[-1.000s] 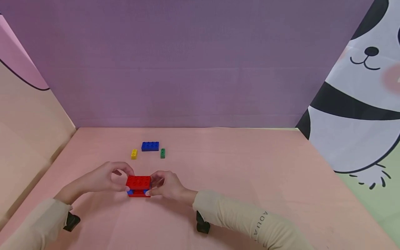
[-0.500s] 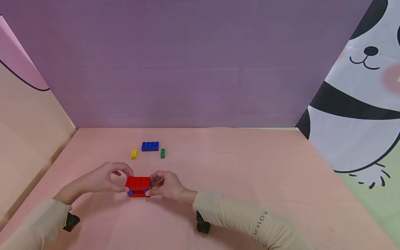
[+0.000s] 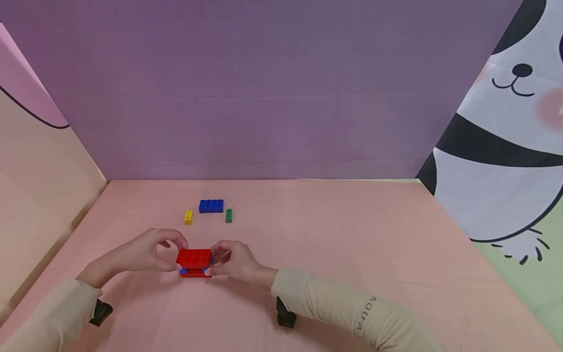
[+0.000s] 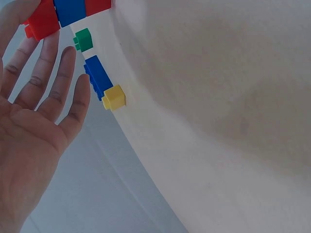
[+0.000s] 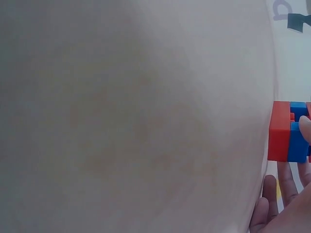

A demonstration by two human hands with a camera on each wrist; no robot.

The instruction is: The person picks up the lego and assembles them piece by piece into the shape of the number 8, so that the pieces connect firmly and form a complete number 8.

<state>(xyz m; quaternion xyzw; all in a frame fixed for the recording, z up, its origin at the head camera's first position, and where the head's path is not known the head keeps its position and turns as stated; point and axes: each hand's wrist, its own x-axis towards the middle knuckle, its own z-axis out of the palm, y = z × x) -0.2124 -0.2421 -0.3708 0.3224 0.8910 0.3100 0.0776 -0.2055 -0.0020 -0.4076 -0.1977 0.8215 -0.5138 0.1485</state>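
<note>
In the head view a red brick [image 3: 194, 257] with studs lies on top of a small stack. Beneath it, blue bricks [image 3: 183, 271] show at both ends, over a lower red brick [image 3: 195, 275] on the pink surface. My left hand [image 3: 147, 252] pinches the top red brick at its left end, thumb in front and fingers behind. On the right side, my right hand [image 3: 239, 261] pinches the blue brick [image 5: 298, 141] at that end, its thumb on the near face. The left wrist view shows red brick [image 4: 43, 22] beside the left fingers.
Behind the stack lie a blue brick [image 3: 211, 206], a small yellow brick [image 3: 188, 217] and a small green brick [image 3: 229, 215]. A purple backdrop [image 3: 264, 98] rises at the far edge of the pink surface [image 3: 352, 244]. A panda print [image 3: 506, 146] covers the right side.
The top red brick has shifted very slightly left and toward me, with the left fingers following it. The right hand and the loose bricks have stayed in place.
</note>
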